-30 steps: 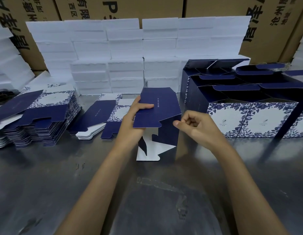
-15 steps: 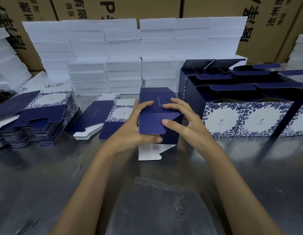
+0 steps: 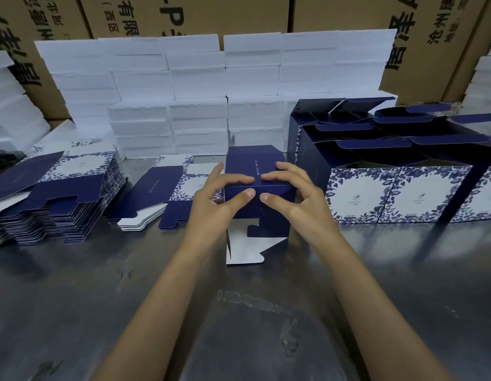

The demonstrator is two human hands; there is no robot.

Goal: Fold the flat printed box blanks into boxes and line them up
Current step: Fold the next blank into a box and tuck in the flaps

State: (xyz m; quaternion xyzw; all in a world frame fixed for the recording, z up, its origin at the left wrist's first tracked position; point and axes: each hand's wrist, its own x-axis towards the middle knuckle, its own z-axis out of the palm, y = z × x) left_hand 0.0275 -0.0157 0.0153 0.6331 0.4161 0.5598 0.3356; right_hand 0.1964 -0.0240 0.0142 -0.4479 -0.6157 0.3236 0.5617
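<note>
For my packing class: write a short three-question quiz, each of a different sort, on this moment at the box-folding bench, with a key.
1. True or false: both hands, left hand and right hand, hold the navy box.
2. The folded boxes stand on which side of it?
A. left
B. right
3. Fill in: the white flap at the box's base is ____ (folded in/unfolded).

Key: 1 true; 2 B; 3 unfolded.

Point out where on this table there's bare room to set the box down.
Bare steel table lies open in front of the flat blank stacks and in front of the finished boxes. Behind, the blanks, the held box and the foam blocks crowd together.
</note>
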